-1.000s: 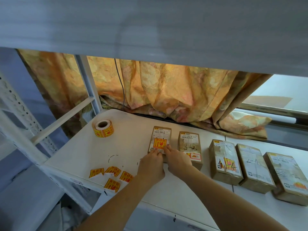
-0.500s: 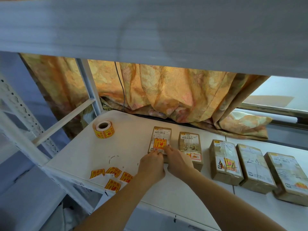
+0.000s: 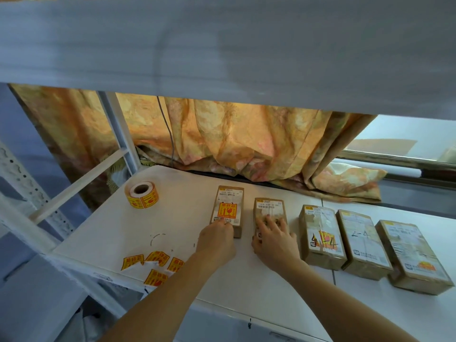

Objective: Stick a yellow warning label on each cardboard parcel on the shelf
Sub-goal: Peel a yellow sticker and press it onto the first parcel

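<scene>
Several brown cardboard parcels lie in a row on the white shelf (image 3: 177, 225). The leftmost parcel (image 3: 229, 196) carries a yellow warning label (image 3: 227, 210) on its top. My left hand (image 3: 217, 240) has its curled fingertips on that parcel's near end, just below the label. My right hand (image 3: 274, 240) lies on the second parcel (image 3: 270, 206) with fingers spread over its near half, hiding that part. The third parcel (image 3: 320, 235) shows a yellow-red label under black writing. The fourth parcel (image 3: 362, 243) and fifth parcel (image 3: 414, 255) lie to the right.
A roll of yellow labels (image 3: 142, 195) stands at the shelf's left back. Several loose labels (image 3: 153, 264) lie near the front edge. An upper shelf board (image 3: 222, 45) hangs low overhead. An orange curtain (image 3: 234, 139) hangs behind, and white uprights (image 3: 118, 134) stand at left.
My right hand has left the first parcel's label and moved right onto the second parcel. My left hand stays at the first parcel's near end.
</scene>
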Available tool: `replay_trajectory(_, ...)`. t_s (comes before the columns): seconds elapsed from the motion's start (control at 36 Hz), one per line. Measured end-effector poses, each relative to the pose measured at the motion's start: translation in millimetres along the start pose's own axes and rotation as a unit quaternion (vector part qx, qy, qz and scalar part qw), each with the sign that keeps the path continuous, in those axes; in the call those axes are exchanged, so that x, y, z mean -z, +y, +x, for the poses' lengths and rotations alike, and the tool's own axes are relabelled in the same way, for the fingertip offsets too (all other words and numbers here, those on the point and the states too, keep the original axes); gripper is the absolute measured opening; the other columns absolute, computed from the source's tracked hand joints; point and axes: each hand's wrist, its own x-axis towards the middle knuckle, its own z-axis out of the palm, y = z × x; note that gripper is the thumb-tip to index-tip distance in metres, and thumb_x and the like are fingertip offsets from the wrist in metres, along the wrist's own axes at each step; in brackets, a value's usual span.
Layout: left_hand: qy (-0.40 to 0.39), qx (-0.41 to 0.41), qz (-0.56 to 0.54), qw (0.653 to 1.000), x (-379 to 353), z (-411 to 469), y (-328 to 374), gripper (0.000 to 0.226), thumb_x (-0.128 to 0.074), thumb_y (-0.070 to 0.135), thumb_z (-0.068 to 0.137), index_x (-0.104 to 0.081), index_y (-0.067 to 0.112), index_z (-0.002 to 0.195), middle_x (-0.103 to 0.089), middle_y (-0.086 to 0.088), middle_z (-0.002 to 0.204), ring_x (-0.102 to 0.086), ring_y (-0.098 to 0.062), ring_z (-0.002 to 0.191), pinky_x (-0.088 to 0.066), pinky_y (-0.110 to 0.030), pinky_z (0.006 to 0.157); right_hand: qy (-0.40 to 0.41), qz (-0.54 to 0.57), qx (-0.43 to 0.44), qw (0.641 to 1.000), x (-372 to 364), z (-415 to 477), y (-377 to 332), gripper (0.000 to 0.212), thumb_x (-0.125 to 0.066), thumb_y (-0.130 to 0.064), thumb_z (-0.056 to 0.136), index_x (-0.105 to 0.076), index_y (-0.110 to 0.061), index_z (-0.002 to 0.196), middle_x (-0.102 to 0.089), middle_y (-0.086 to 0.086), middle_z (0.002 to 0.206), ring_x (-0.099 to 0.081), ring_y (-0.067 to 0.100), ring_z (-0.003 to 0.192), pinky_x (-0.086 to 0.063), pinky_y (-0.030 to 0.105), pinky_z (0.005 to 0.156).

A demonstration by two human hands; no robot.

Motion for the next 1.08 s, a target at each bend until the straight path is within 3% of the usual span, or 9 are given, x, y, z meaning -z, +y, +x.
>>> replay_trajectory(0.42,0.013,0.009,-0.004,1.0,-0.5,9.1,1.4,0.035,-0.047,0.01,0.089,-0.05,0.008,0.124,-0.057,-0.011,0.123,-0.058,-0.027,0.105,-0.049,-0.033,0.084,0.016,-0.032,0.007,0.999,3.0,-35.8,-8.9,0.06,-0.043,-0.045,0.085,-0.03,-0.02,0.137,-0.038,0.006,0.142,-0.036,0.035,0.125,-0.044,0.05,0.09)
replay_trajectory(0.72,0.011,-0.01,-0.011,1.0,-2.8,3.2,-6.9,0.032,-0.047,0.007,0.088,-0.053,0.009,0.119,-0.061,-0.01,0.116,-0.061,-0.026,0.098,-0.05,-0.031,0.079,0.008,-0.036,0.008,0.999,7.3,-53.7,-12.1,0.059,-0.042,-0.043,0.085,-0.031,-0.016,0.137,-0.044,0.008,0.136,-0.042,0.037,0.119,-0.048,0.046,0.085)
replay_trajectory(0.86,-0.034,0.003,-0.021,0.999,16.0,15.8,-9.4,0.024,-0.048,0.01,0.088,-0.058,0.007,0.11,-0.062,-0.013,0.105,-0.058,-0.025,0.086,-0.048,-0.031,0.071,-0.013,-0.044,0.012,0.999,11.7,-54.2,-12.2,0.059,-0.043,-0.045,0.086,-0.031,-0.015,0.136,-0.045,0.009,0.133,-0.043,0.037,0.117,-0.05,0.045,0.083)
replay_trajectory(0.94,-0.052,-0.007,-0.017,0.998,21.1,20.3,-6.5,0.024,-0.046,0.009,0.087,-0.06,0.003,0.106,-0.062,-0.016,0.104,-0.06,-0.029,0.089,-0.046,-0.032,0.068,-0.019,-0.046,0.006,0.999,14.2,-57.7,-14.8,0.061,-0.043,-0.045,0.086,-0.03,-0.016,0.137,-0.044,0.009,0.133,-0.042,0.036,0.117,-0.049,0.044,0.083)
replay_trajectory(1.08,-0.033,-0.011,-0.066,0.997,14.1,19.4,-10.1,0.021,-0.046,0.012,0.088,-0.059,0.008,0.105,-0.062,-0.012,0.106,-0.06,-0.025,0.088,-0.053,-0.035,0.074,-0.028,-0.067,0.018,0.997,15.7,-66.8,-17.2,0.059,-0.045,-0.048,0.085,-0.035,-0.017,0.134,-0.047,0.009,0.13,-0.045,0.036,0.113,-0.044,0.045,0.087)
